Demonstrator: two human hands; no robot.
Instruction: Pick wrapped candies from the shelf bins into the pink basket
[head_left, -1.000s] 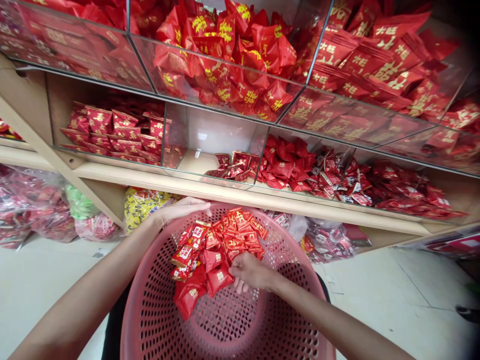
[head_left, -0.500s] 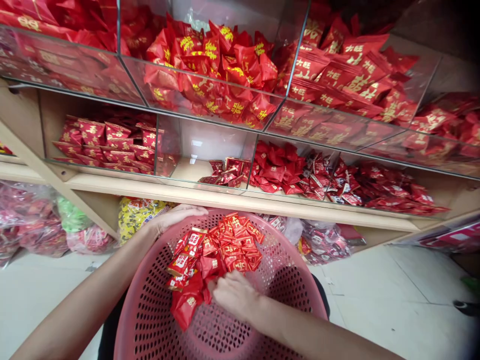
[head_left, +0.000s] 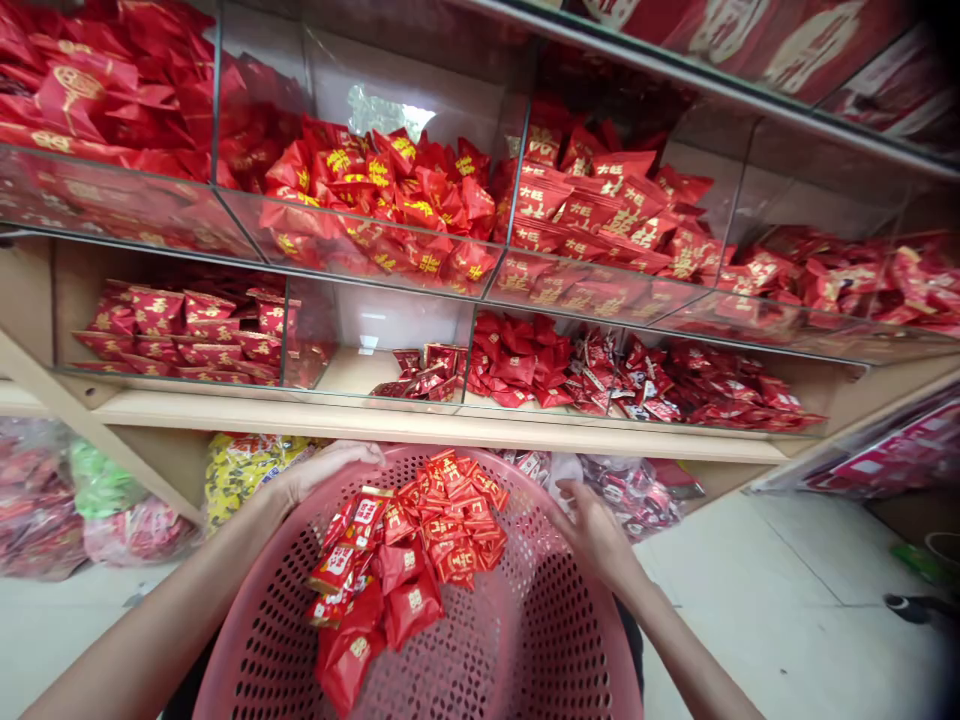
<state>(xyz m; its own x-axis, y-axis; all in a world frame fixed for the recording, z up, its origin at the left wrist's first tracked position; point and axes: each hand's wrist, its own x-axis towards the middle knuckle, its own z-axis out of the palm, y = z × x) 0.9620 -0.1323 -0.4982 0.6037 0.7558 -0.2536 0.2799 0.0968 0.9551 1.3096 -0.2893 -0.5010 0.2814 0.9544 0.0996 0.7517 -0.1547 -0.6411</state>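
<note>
A large pink perforated plastic basket is in front of my body, tilted so that its inside faces me. Small red candy packets with gold print lie in its upper part, and larger red packets sit lower down. My left hand is on the far left rim, its fingers lying along the edge and holding the basket. At the right rim is my right hand, its thumb and fingers apart around the edge and no packet in it.
Just beyond the basket stands a wooden shelf with clear-fronted compartments of red packets. Under it are plastic bags of candy, one with yellow wrappers. White floor tiles lie to the right.
My right hand has left the packets inside the basket and moved up and right to its rim. Another red packet now shows where it was. The view has shifted up and right.
</note>
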